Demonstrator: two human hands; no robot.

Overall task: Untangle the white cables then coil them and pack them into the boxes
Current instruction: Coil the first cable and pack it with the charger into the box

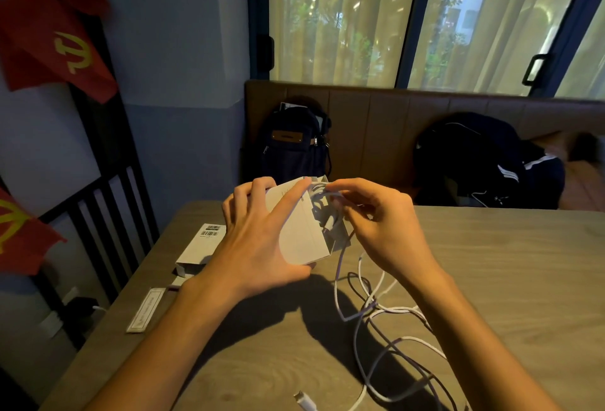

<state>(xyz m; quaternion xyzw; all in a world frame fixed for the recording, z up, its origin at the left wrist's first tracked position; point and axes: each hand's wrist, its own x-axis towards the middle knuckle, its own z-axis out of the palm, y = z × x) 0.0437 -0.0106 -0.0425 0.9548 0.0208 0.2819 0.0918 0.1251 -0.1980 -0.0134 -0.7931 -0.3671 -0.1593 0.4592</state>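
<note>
White cable plug lies nearest, tangled cable beyond on the table; left hand grips an open white box, right hand pinches coiled cable at its mouth

A dark backpack and a dark jacket are being supported by the far brown bench. Red flags are being displayed at the left, and a paper slip is being borne by the table.

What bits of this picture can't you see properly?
- Head view: how much coiled cable is inside the held box; its wall and the right hand hide it.
- Head view: where the loose cables end; the bottom edge cuts them off.
- Head view: label on the second box; print too small.
</note>
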